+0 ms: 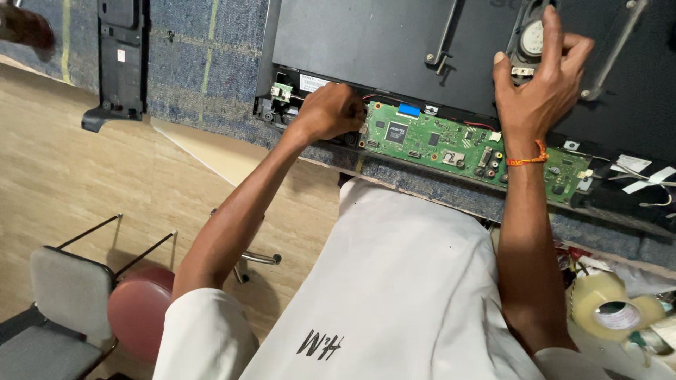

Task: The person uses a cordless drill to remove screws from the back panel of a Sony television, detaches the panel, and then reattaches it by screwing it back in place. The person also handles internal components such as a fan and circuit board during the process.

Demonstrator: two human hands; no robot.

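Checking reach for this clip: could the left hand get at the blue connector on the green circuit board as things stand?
Probably yes. The left hand rests at the board's left end, and the blue connector lies just along the green circuit board with nothing covering it. The right hand is off on the speaker.

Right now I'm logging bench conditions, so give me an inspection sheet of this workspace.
Surface: bench covered in blue carpet.
Job's things: opened black panel; green board along its lower edge; speaker.
Clutter: tape roll, white tape strips.
Grippers: left hand closed at the board's left end; right hand spread on the speaker.
Cables: red wire above the board.
Surroundings: grey chair, red stool, black stand.
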